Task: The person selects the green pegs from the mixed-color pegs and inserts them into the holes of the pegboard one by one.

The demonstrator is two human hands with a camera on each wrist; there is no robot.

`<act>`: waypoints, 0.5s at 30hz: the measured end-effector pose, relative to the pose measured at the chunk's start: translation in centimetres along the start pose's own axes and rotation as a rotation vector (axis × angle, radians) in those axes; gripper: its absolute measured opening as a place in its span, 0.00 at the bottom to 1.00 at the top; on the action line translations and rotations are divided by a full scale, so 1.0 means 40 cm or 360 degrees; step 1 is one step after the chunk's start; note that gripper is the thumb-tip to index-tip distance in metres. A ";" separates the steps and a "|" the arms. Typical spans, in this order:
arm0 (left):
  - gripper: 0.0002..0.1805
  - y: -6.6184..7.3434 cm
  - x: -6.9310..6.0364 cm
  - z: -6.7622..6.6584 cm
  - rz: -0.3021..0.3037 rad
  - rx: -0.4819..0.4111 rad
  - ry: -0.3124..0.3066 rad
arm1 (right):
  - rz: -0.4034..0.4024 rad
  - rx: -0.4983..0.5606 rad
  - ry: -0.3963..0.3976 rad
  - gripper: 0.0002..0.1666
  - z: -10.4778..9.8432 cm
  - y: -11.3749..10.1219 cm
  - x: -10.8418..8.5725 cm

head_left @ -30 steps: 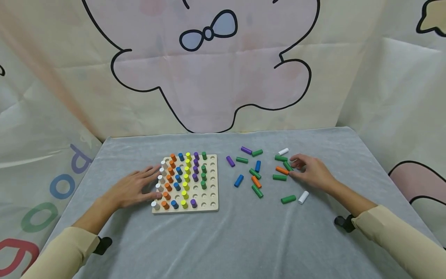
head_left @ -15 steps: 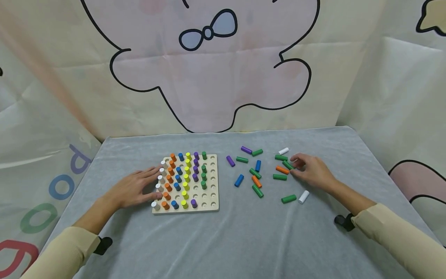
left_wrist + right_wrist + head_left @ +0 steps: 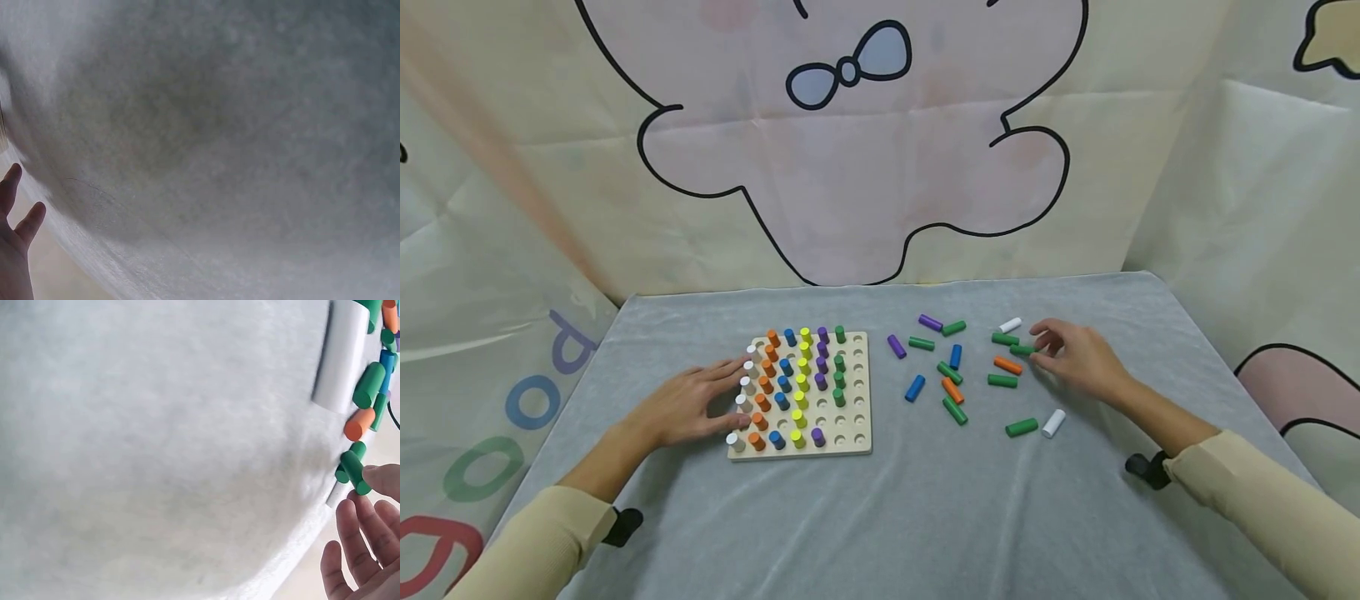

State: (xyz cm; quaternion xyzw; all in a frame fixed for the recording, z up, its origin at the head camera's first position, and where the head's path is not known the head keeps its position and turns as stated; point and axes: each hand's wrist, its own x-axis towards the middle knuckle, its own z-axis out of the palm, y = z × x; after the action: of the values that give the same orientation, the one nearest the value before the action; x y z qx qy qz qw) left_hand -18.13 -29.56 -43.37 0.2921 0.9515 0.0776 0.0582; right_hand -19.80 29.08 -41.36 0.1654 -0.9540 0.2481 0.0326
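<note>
My left hand (image 3: 688, 407) lies at the left edge of a pale pegboard (image 3: 866, 408), its fingers spread beside the white pegs (image 3: 747, 385). Rows of white, orange, blue, yellow, purple and green pegs stand upright in the board. Over on the right, my right hand (image 3: 1081, 360) pinches a green peg (image 3: 355, 472) by one end between thumb and fingertip. The other fingers are loosely bent. Just beyond that peg lies another green peg (image 3: 1004, 339), and an orange peg (image 3: 1008, 365) lies nearby. The left wrist view shows only part of the left hand (image 3: 15, 237).
Loose purple, green, blue and orange pegs are scattered between the board and my right hand, such as a blue peg (image 3: 914, 388). A white peg (image 3: 1053, 423) lies closer to me. Grey cloth (image 3: 880, 525) covers the table, with a printed curtain (image 3: 925, 183) behind.
My right hand has shifted slightly right and turned the green peg from slanting to nearly level, away from the orange peg. The left hand stays in place.
</note>
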 end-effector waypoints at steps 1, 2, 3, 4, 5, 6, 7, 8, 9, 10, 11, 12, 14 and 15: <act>0.47 0.000 -0.001 -0.001 0.0002 0.0004 0.0000 | -0.0009 -0.0003 0.0010 0.20 -0.003 -0.002 0.003; 0.47 0.000 -0.001 -0.001 0.0004 0.0014 0.0002 | -0.0013 -0.0004 0.0017 0.20 -0.005 -0.004 0.005; 0.47 0.001 -0.001 -0.001 0.0008 0.0022 0.0002 | -0.0012 -0.0006 0.0020 0.20 -0.006 -0.006 0.008; 0.47 0.001 0.000 -0.002 0.0014 0.0026 0.0005 | -0.0007 -0.0008 0.0021 0.20 -0.007 -0.009 0.010; 0.47 0.002 0.000 -0.002 0.0019 0.0037 0.0004 | -0.0005 -0.0013 0.0022 0.20 -0.008 -0.011 0.013; 0.47 0.002 0.000 -0.002 0.0024 0.0048 0.0005 | -0.0001 -0.0019 0.0020 0.20 -0.008 -0.014 0.015; 0.47 0.002 0.001 -0.002 0.0027 0.0056 0.0008 | -0.0001 -0.0023 0.0018 0.20 -0.008 -0.017 0.017; 0.47 0.003 0.001 -0.002 0.0030 0.0061 0.0010 | -0.0002 -0.0028 0.0017 0.20 -0.007 -0.021 0.020; 0.47 0.003 0.000 -0.001 0.0037 0.0066 0.0014 | -0.0004 -0.0036 0.0018 0.20 -0.006 -0.025 0.022; 0.47 0.002 0.000 -0.001 0.0041 0.0070 0.0019 | -0.0009 -0.0040 0.0024 0.20 -0.005 -0.029 0.024; 0.47 0.002 -0.001 -0.001 0.0039 0.0072 0.0021 | -0.0012 -0.0043 0.0028 0.20 -0.003 -0.032 0.027; 0.46 0.002 -0.002 -0.001 0.0038 0.0067 0.0025 | -0.0012 -0.0045 0.0032 0.20 -0.001 -0.037 0.030; 0.47 0.002 -0.004 -0.001 0.0035 0.0061 0.0027 | -0.0014 -0.0047 0.0047 0.21 0.005 -0.044 0.035; 0.47 0.002 -0.005 -0.001 0.0038 0.0065 0.0025 | -0.0015 -0.0047 0.0054 0.20 0.008 -0.047 0.037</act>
State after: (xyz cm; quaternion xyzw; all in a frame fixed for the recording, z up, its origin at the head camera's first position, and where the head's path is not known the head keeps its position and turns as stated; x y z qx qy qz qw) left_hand -17.92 -29.61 -43.31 0.3039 0.9497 0.0611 0.0438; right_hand -20.58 26.93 -40.53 0.1653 -0.9560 0.2367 0.0524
